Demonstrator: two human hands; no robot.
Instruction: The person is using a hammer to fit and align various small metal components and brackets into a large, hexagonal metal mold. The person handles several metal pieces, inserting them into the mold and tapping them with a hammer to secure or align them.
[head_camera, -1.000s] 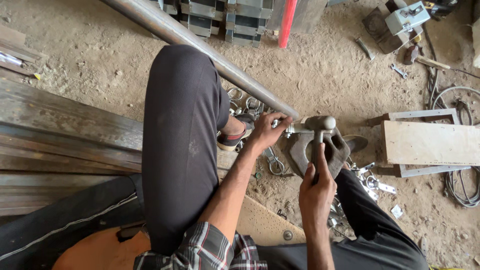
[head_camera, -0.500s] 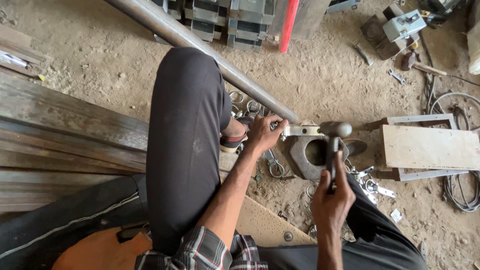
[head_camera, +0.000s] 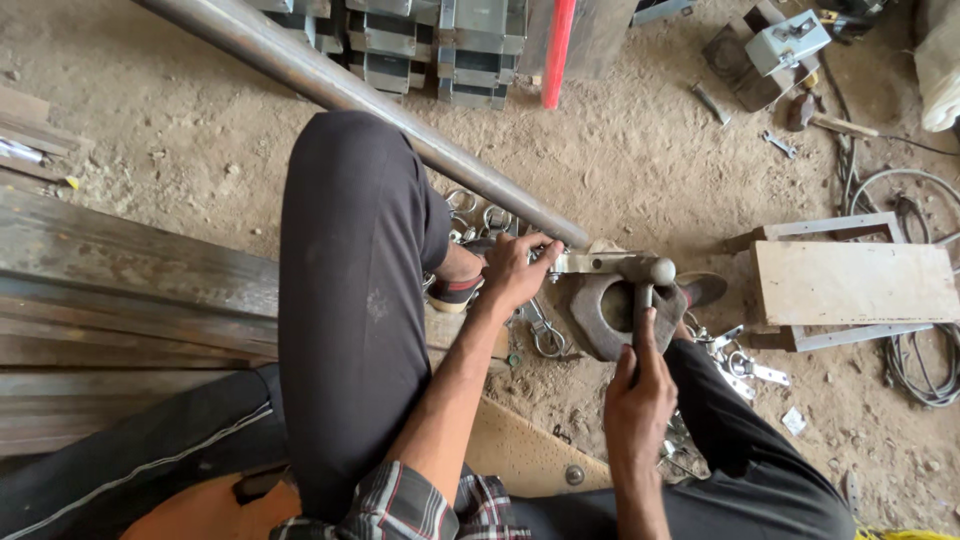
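On the dirt floor (head_camera: 650, 160), the left hand (head_camera: 515, 270) pinches a small flat metal strip (head_camera: 580, 263) against the grey ring-shaped steel block (head_camera: 615, 310); the right hand (head_camera: 640, 385), lower than 1 second ago, stays wrapped around the round-headed hammer (head_camera: 650, 275).

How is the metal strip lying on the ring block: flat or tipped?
Flat: the metal strip lies level across the ring block, pinned by the left hand.

Dull metal on dusty ground

Beside the matt grey metal block (head_camera: 610, 310): a smooth steel pipe (head_camera: 350, 95) with soft sheen, a pale rough wooden board (head_camera: 850, 282), gritty earth floor (head_camera: 640, 150), and shiny metal clamps (head_camera: 745, 365).
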